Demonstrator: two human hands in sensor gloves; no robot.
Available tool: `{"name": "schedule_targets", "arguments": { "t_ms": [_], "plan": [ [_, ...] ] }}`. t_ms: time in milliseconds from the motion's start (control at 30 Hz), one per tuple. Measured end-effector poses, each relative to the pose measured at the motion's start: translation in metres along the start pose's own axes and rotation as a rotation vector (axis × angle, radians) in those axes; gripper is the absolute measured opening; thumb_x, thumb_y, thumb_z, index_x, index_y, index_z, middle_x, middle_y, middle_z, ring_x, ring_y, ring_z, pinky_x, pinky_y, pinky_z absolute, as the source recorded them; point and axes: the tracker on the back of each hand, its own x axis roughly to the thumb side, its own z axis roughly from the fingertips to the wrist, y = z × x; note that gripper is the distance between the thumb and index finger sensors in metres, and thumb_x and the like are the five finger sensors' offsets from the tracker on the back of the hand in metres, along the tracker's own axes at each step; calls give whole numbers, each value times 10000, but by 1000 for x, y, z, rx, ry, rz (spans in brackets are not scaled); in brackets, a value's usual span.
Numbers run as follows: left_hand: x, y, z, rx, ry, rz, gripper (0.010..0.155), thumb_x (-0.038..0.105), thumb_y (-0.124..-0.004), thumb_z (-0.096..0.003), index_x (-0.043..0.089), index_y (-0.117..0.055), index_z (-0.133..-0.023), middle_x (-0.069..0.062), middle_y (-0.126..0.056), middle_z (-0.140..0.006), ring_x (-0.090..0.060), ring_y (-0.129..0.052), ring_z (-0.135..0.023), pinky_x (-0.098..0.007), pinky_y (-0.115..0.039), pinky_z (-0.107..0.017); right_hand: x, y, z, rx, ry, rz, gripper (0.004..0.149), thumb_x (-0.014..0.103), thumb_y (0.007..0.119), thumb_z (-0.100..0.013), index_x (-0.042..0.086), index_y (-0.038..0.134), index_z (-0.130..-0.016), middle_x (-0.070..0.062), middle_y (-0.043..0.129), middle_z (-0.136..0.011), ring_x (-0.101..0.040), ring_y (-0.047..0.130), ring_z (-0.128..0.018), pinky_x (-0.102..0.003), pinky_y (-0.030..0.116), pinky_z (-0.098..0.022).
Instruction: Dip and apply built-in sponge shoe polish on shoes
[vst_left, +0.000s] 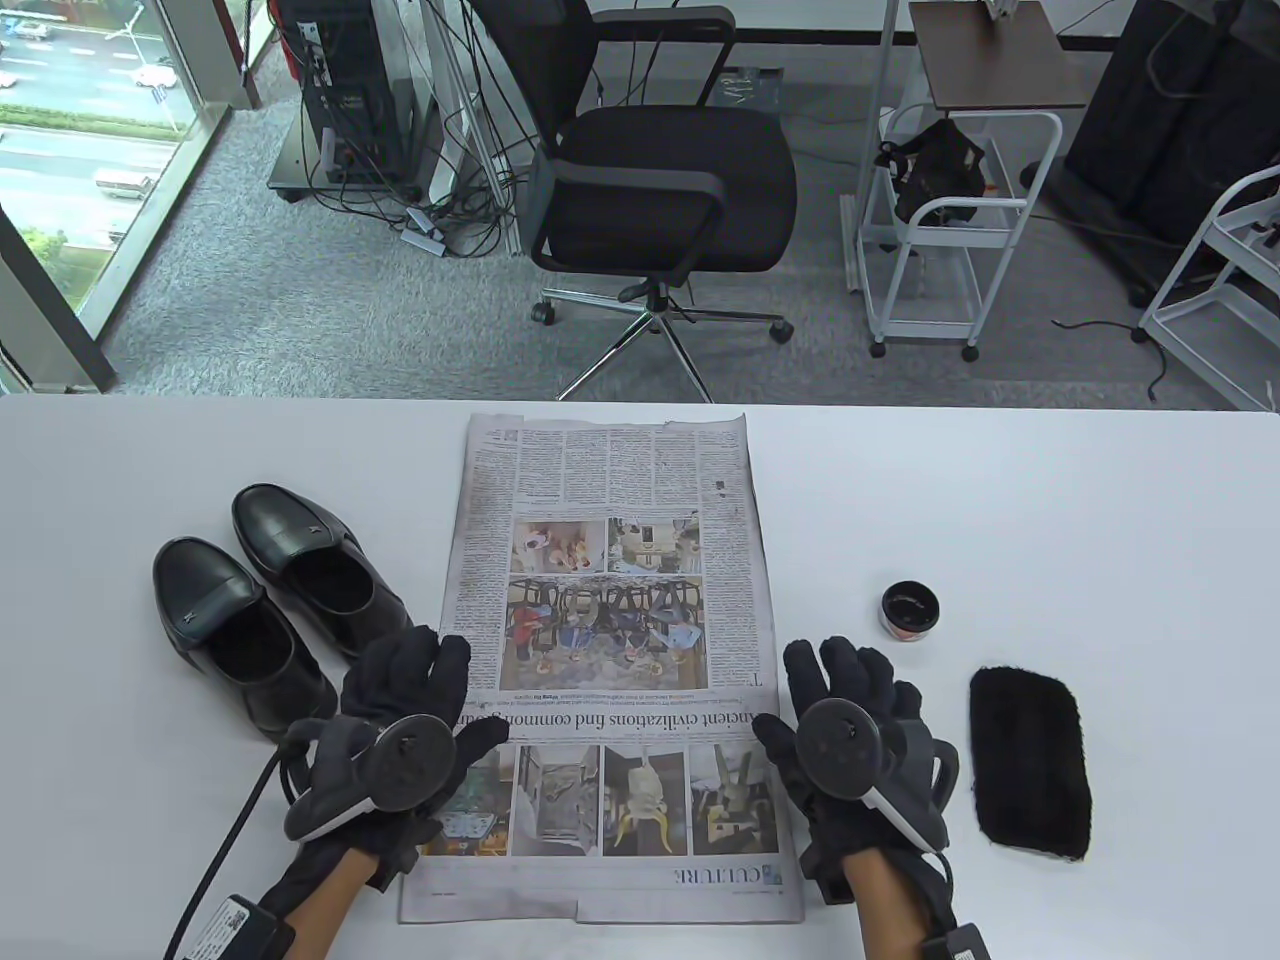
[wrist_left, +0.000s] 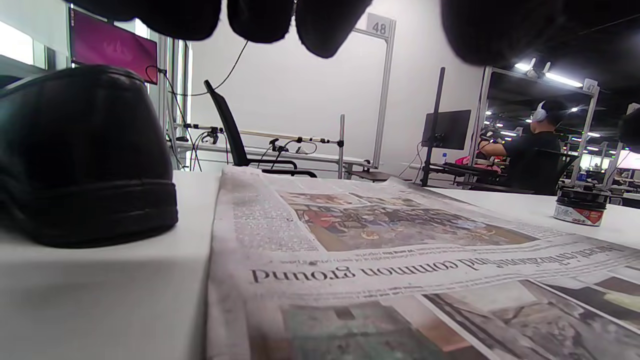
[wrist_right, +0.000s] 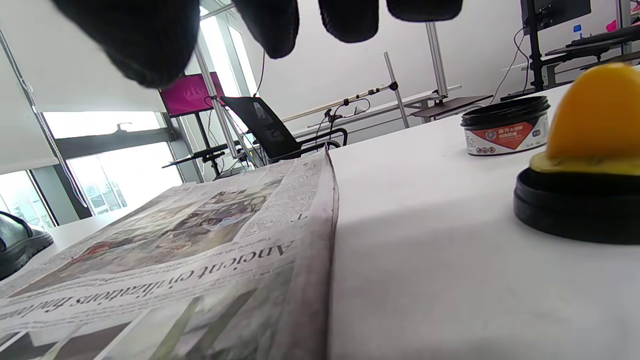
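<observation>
Two black leather shoes lie side by side on the table's left; one fills the left of the left wrist view. An open tin of polish stands right of the newspaper. The right wrist view shows the tin and, nearer, a black lid turned up with its yellow sponge on top. My left hand is open with fingers spread at the newspaper's left edge, beside the shoes. My right hand is open at the newspaper's right edge and hides the lid in the table view. Neither hand holds anything.
A black fuzzy cloth lies right of my right hand. The white table's far edge runs across the view. An office chair and white carts stand beyond it.
</observation>
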Motion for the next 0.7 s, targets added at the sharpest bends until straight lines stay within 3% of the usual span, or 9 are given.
{"name": "schedule_targets", "arguments": {
  "t_ms": [700],
  "plan": [
    [-4, 0, 0, -46, -5, 44, 875, 648, -638, -558, 57, -434, -1172, -338, -301, -1178, -700, -368, -998, -823, -395, -647, 0, 8, -2, 108, 30, -2, 749, 494, 736, -447, 173, 481, -1074, -268, 393, -1143, -640, 383, -990, -839, 322, -623]
  ]
}}
